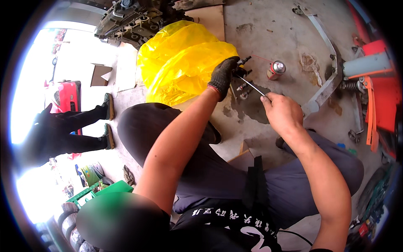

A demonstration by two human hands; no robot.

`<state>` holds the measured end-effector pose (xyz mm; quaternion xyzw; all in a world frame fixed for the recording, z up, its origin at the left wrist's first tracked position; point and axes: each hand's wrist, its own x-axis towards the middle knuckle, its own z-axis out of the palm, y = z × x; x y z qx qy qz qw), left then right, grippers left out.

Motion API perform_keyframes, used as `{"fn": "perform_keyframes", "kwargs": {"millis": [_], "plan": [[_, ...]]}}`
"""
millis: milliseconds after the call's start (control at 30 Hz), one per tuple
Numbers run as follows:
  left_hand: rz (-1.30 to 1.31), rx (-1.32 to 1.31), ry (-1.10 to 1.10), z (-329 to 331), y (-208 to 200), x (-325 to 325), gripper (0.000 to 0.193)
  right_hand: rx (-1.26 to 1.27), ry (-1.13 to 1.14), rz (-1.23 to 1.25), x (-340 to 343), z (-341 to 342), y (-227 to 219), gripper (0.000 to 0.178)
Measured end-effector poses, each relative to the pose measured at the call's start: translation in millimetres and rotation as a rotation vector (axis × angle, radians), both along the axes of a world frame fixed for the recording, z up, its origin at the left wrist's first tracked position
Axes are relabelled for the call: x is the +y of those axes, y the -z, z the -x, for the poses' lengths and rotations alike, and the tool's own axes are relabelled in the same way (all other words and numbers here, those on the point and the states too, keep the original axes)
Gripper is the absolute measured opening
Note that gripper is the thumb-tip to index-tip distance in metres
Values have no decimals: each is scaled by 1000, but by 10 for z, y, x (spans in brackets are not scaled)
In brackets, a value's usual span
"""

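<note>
My left hand [224,75], in a dark knit glove, is closed around a dark engine part with several stubby ends [243,61]. Its exact kind is hidden by the glove. My bare right hand [282,110] grips a thin metal tool [252,85], whose slim shaft slants up to the part in my left hand. The tool's handle lies inside my fist, so I cannot tell its kind. Small metal pieces [244,95] show below the part, over a dark wet stain [255,110]. A red spray can [276,70] with a thin red straw stands upright to the right.
Crumpled yellow plastic sheeting [180,59] lies beyond my left arm, before an engine [130,21]. To the right are the metal legs of a wheeled frame [325,38] and a red machine [383,94]. Another person [69,130] stands at the left near a green crate [113,188].
</note>
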<state>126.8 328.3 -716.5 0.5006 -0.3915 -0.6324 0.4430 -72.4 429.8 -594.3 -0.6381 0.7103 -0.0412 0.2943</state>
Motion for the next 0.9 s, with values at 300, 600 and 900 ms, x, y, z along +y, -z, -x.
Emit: {"fn": "perform_keyframes", "kwargs": {"millis": [300, 600, 900], "plan": [[-14, -800, -445, -23, 866, 48, 19, -85, 138, 38, 476, -829, 549, 26], [-426, 144, -610, -82, 913, -61, 17, -18, 103, 340, 684, -905, 1096, 24], [-317, 481, -615, -34, 648, 7, 13, -1274, 632, -681, 361, -771, 706, 19]]}}
